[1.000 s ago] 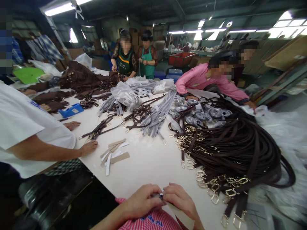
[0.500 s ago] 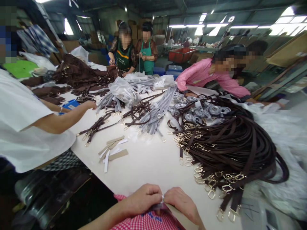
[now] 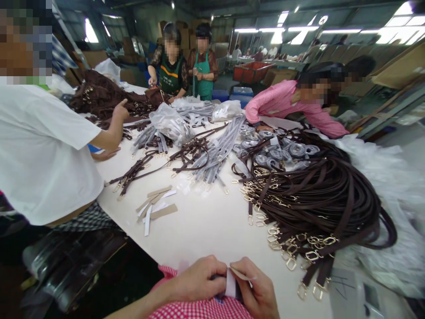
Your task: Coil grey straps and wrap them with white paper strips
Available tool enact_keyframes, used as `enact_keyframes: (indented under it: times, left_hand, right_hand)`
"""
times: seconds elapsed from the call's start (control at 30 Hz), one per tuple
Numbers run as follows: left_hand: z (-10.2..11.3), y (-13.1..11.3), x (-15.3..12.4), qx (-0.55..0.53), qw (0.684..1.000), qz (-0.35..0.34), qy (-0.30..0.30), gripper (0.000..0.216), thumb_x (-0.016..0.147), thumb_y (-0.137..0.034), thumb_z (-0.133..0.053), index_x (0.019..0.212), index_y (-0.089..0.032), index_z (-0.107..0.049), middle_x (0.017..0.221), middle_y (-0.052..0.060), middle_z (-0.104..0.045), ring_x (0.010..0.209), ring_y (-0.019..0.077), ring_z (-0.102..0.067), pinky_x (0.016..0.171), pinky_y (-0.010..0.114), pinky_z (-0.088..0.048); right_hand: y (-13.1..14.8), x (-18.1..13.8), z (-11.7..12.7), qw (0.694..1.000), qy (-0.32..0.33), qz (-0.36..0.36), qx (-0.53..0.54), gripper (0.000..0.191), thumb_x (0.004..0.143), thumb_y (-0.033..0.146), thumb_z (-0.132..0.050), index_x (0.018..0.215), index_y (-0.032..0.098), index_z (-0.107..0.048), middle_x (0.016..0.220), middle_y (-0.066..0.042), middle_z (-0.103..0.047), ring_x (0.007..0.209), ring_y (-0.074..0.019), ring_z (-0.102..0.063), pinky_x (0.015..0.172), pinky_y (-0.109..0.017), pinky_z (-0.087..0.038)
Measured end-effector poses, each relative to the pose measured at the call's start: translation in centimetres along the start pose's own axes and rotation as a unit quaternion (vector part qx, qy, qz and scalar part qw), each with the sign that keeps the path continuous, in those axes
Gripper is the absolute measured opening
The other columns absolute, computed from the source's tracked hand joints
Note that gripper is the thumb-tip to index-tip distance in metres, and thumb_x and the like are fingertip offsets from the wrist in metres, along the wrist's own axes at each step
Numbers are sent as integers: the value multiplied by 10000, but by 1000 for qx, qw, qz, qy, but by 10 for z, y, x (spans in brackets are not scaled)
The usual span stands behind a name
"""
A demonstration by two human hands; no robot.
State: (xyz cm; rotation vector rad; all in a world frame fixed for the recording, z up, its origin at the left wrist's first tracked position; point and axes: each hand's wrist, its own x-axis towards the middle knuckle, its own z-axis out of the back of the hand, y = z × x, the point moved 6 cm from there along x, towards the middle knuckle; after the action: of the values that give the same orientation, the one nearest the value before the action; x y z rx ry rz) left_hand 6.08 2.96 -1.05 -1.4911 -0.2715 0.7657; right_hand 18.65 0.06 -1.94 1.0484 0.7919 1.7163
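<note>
Close to my body, over the near table edge, my left hand (image 3: 203, 280) is closed, its fingers curled round something dark and mostly hidden. A short white strip (image 3: 231, 283) stands up between my two hands. My right hand (image 3: 258, 288) pinches a tan strip (image 3: 240, 273) between thumb and fingers, right beside the white one. Whether the white and tan strips are two faces of one piece, I cannot tell. Farther up the table lies a small pile of similar tan and white strips (image 3: 162, 212).
Dark brown straps (image 3: 341, 204) with gold clasps heap on the right, beside coiled wrapped straps (image 3: 275, 155). Grey wrapped straps (image 3: 215, 155) lie mid-table. A person in white (image 3: 49, 150) stands at the left; a person in pink (image 3: 275, 102) leans in from the right.
My hands have come slightly apart, and the white strip now shows between them. The person in white has shifted and raised a hand. The pink-sleeved arm at far right has drawn back.
</note>
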Motion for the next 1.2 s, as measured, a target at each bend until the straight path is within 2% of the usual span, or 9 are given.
enact_keyframes:
  times: [0.17,0.37,0.53,0.63,0.8,0.9,1.0,1.13,1.2]
  left_hand:
    - [1,-3,-1,34,999,-3,9,173,827,-209,-431,665,-199,-492,661,-21,-502,699,131,-481,757,245,-392]
    - [0,2,-5,106,994,6,10,156,841,-264,-405,697,-204,-420,742,-14,-418,792,157,-432,794,282,-366]
    - [0,5,-9,109,991,71,-23,194,752,-323,-610,722,-200,-463,779,-22,-453,815,159,-454,772,276,-366]
    - [-3,8,-9,146,983,102,-46,165,747,-254,-610,731,-197,-457,800,-7,-482,834,170,-468,784,292,-361]
    - [-9,11,-9,208,969,126,-44,149,786,-232,-575,773,-199,-430,909,44,-546,902,199,-480,860,337,-369]
    - [-9,9,-11,220,966,135,-35,137,815,-243,-561,796,-198,-433,962,67,-567,929,212,-492,917,368,-370]
    - [-6,5,-13,211,965,151,-43,157,796,-209,-580,901,-186,-465,1022,79,-577,957,215,-503,991,401,-351]
    - [-9,0,-13,217,969,114,-16,267,810,-204,-589,1069,-199,-520,1073,69,-596,1049,223,-516,1122,474,-218]
    - [-10,0,-13,224,971,81,-5,214,841,-218,-555,1055,-219,-562,1077,69,-606,1071,229,-514,1107,473,-241]
  right_hand:
    - [-8,3,-2,998,-25,-59,18,182,945,234,-503,825,207,-638,686,3,-618,607,-128,-581,580,-206,-487]
    - [-27,-3,-12,971,15,-221,86,268,914,400,-538,807,174,-635,686,-1,-607,652,-159,-558,610,-244,-469]
    - [-32,-4,-19,931,32,-322,170,293,863,444,-564,721,193,-516,614,53,-451,579,-130,-445,523,-237,-362]
    - [-32,-1,-20,922,27,-339,185,300,811,414,-588,653,215,-429,577,72,-372,555,-120,-390,507,-239,-313]
    - [-37,3,-23,915,22,-352,197,274,731,390,-591,627,219,-405,578,74,-346,564,-116,-348,517,-247,-285]
    - [-38,5,-24,906,39,-364,213,259,703,385,-582,625,223,-396,565,76,-347,549,-111,-330,506,-246,-265]
    - [-37,7,-23,900,69,-378,207,255,670,374,-590,601,224,-395,536,82,-339,529,-102,-309,492,-244,-232]
    - [-37,9,-26,883,108,-401,221,250,628,353,-618,590,221,-409,515,91,-349,502,-89,-284,475,-239,-209]
    - [-40,12,-28,884,115,-399,217,212,603,308,-619,580,218,-428,488,96,-350,483,-87,-281,464,-237,-201]
